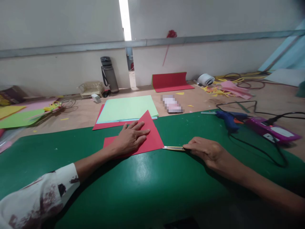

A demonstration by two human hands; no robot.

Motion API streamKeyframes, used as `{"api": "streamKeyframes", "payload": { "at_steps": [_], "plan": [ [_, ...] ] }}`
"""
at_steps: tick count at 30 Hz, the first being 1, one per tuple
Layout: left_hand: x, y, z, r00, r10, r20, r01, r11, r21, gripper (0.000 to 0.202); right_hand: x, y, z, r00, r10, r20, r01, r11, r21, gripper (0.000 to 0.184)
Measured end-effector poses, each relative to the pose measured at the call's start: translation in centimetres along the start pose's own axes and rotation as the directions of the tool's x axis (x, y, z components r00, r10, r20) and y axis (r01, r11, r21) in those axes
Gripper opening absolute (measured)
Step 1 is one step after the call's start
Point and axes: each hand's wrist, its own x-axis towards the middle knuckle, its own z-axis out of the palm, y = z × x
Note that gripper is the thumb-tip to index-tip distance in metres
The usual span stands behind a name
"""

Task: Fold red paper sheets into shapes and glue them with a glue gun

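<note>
My left hand [130, 137] lies flat with fingers spread on a folded red paper sheet [152, 136], pressing it onto the green cutting mat [147, 184]. My right hand [206, 152] is closed around a thin metal-bladed tool, likely a craft knife [173, 148], whose tip touches the red paper's right corner. The handle is hidden inside my fingers.
A stack of light green, blue and red sheets [127, 109] lies beyond the mat. A blue glue gun [227, 118] and a purple power strip [271, 128] with black cables sit at right. A grey bottle [109, 74], red sheet [170, 82] and paper scraps [228, 89] line the wall.
</note>
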Motion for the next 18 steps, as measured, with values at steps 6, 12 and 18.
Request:
{"api": "streamKeyframes", "payload": {
  "at_steps": [6,12,18],
  "plan": [
    [0.2,0.0,0.3,1.0,-0.018,-0.016,0.017,1.0,-0.02,0.04,0.3,-0.6,0.3,1.0,0.018,0.004,-0.018,1.0,-0.02,0.029],
    [0.3,0.2,0.5,0.999,-0.018,-0.031,0.017,0.999,-0.03,0.041,0.0,-0.7,0.3,0.998,0.06,-0.005,-0.06,0.998,-0.014,0.029],
    [0.2,0.4,0.4,0.998,-0.028,-0.05,0.027,0.999,-0.024,0.041,0.7,-1.5,0.8,0.998,0.052,0.022,-0.051,0.998,-0.042,0.032]
  ]
}}
